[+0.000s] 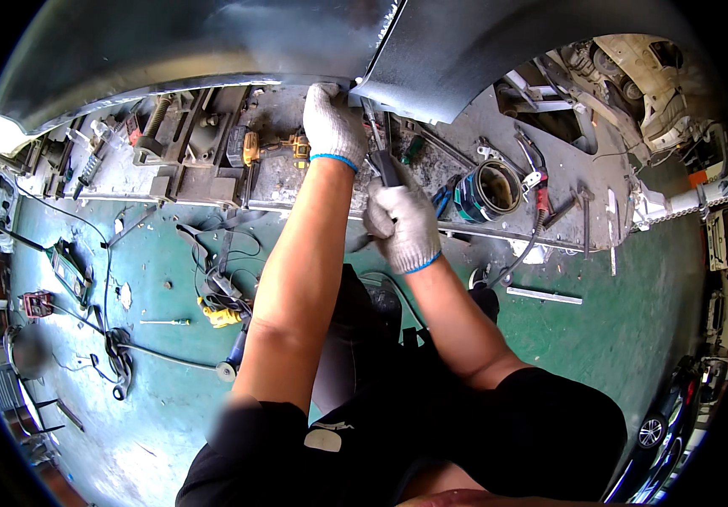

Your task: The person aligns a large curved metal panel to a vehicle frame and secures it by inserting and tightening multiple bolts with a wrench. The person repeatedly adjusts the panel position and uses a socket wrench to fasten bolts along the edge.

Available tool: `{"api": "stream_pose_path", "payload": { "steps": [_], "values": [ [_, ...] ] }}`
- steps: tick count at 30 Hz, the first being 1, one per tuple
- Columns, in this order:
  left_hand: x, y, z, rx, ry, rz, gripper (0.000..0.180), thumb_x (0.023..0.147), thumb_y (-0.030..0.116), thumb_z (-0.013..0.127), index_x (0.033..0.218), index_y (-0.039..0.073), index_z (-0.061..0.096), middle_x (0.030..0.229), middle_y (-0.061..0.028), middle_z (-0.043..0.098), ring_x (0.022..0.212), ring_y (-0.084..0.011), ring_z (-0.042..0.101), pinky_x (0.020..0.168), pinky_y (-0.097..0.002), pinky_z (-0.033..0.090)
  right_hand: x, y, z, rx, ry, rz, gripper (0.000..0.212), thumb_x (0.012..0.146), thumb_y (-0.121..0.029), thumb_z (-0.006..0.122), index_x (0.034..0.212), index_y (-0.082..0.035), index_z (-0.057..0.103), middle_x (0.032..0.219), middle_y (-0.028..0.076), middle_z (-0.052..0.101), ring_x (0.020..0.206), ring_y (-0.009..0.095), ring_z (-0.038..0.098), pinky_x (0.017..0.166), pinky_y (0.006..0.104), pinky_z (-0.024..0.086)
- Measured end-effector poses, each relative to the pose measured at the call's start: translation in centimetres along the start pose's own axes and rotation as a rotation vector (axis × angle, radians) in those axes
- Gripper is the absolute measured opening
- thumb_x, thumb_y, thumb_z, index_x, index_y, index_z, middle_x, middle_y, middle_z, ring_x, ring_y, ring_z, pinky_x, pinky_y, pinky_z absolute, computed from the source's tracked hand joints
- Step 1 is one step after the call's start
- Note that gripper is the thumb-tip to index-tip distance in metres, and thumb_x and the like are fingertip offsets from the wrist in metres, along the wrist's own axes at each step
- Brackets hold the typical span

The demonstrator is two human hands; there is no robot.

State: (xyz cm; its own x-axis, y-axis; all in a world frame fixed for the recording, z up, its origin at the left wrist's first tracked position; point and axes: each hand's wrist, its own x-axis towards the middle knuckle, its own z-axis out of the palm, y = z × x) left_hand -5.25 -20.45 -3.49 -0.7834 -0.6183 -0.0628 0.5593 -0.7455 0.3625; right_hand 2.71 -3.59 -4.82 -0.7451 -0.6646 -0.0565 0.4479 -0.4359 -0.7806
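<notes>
A dark car body panel (212,42) spans the top of the view, meeting a second dark panel with a wheel arch (482,51) at a seam. My left hand (332,127), in a white knitted glove with a blue cuff, is closed at the panel's lower edge beside that seam; its fingertips are partly hidden. Just below and to the right, my gloved right hand (402,220) is wrapped round a long hand tool with a dark handle (388,168). The tool points up toward the seam, and its exact kind is unclear.
The metal bench (288,198) carries a yellow cordless drill (252,147), a round tin (496,188), a green-handled screwdriver (414,149) and steel fixtures (199,139). On the green floor lie an angle grinder (229,367), cables (169,358) and a metal strip (544,296).
</notes>
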Motion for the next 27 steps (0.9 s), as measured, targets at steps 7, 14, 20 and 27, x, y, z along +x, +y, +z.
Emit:
{"api": "stream_pose_path", "payload": {
  "steps": [7,14,20,27],
  "values": [
    [1.2,0.1,-0.9,-0.085,-0.013,-0.044,0.017,0.084,0.017,0.056,0.097,0.009,0.064,0.105,-0.0067,0.068,0.101,-0.0251,0.059,0.096,-0.038,0.044,0.2,-1.4,-0.1,-1.485,0.21,-0.503,0.066,0.084,-0.011,0.067,0.147,-0.004,0.048,0.11,0.026,0.07,0.095,0.046,0.071,0.081,0.0512,0.056],
    [1.0,0.0,0.4,-0.007,-0.023,-0.009,0.028,0.082,0.023,0.055,0.104,0.009,0.064,0.112,-0.0102,0.067,0.105,-0.0303,0.059,0.095,-0.0462,0.047,0.7,-1.5,0.4,-0.56,0.132,-0.247,0.043,0.089,-0.005,0.057,0.132,-0.004,0.054,0.084,0.007,0.063,0.061,0.019,0.058,0.058,0.0321,0.048],
    [1.7,0.2,-0.8,0.069,-0.098,-0.014,0.035,0.086,0.027,0.051,0.112,0.009,0.066,0.124,-0.0141,0.067,0.118,-0.0343,0.057,0.104,-0.0493,0.044,0.5,-0.4,2.2,-1.255,0.26,-0.324,0.059,0.087,-0.009,0.06,0.144,-0.001,0.049,0.108,0.031,0.067,0.095,0.05,0.067,0.081,0.0538,0.054],
    [1.5,0.6,-1.3,0.074,-0.053,-0.09,0.026,0.082,0.025,0.057,0.101,0.009,0.064,0.111,-0.0097,0.069,0.106,-0.0291,0.06,0.102,-0.0455,0.045,0.7,-0.6,2.7,0.231,0.054,-0.042,0.041,0.089,-0.003,0.058,0.13,-0.003,0.055,0.073,0.001,0.053,0.043,0.011,0.04,0.043,0.0261,0.031]
  ]
}}
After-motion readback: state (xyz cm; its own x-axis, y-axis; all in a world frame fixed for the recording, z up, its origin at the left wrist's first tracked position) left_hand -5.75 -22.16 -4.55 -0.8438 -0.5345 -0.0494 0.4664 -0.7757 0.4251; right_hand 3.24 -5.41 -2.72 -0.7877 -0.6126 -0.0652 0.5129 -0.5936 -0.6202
